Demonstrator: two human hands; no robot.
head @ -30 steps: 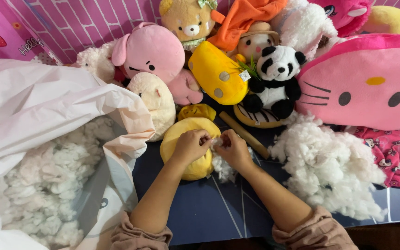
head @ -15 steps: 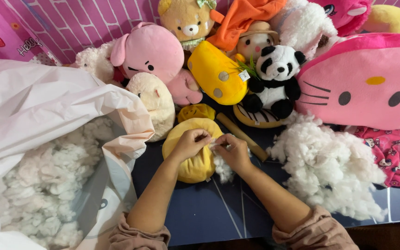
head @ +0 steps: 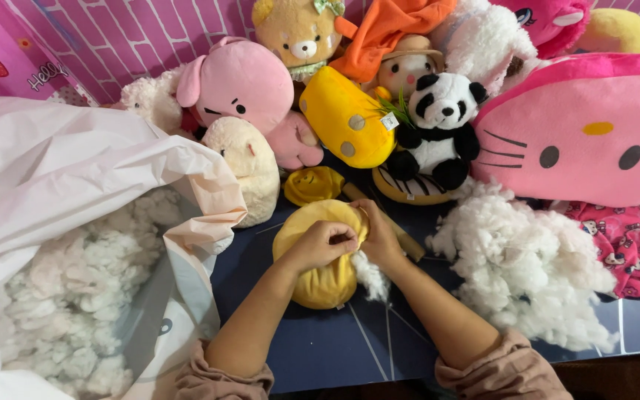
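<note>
A round yellow plush toy lies on the dark blue table in the middle of the view. My left hand grips its top edge with curled fingers. My right hand presses against the same edge from the right, fingers tucked in at the toy's opening. A tuft of white stuffing sticks out just below my right hand. A wooden stick lies under my right hand, mostly hidden.
A big white plastic bag full of white stuffing fills the left side. A loose heap of stuffing sits at the right. Several plush toys crowd the back: a pink one, a panda, a large pink cat-face cushion.
Both hands have closed in on the toy's top edge, and the right hand has pushed deeper into the opening. The yellow toy has shifted slightly toward me.
</note>
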